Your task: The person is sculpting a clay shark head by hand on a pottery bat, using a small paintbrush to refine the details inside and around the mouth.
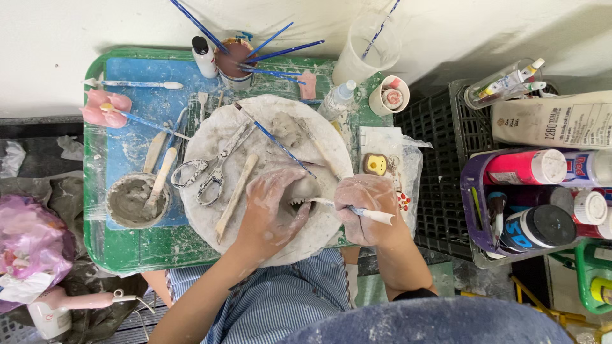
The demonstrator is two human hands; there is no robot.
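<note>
A: Tray (pixel 137 255), green and dusted with clay, carries the round board (pixel 210 216), which fills its right half.

B: And on the board?

A: Scissors (pixel 207 172) and a wooden stick (pixel 237 196) to the left; the grey clay piece (pixel 305 190), toothed along its edge, sits near the front.

B: The hands?

A: The left hand (pixel 273 213) cups the clay piece, fingers curled over it. The right hand (pixel 366 207) pinches a white-handled brush (pixel 366 213), its tip touching the clay.

B: Smaller things?

A: A bowl of clay slip (pixel 137 200) at the left.
</note>
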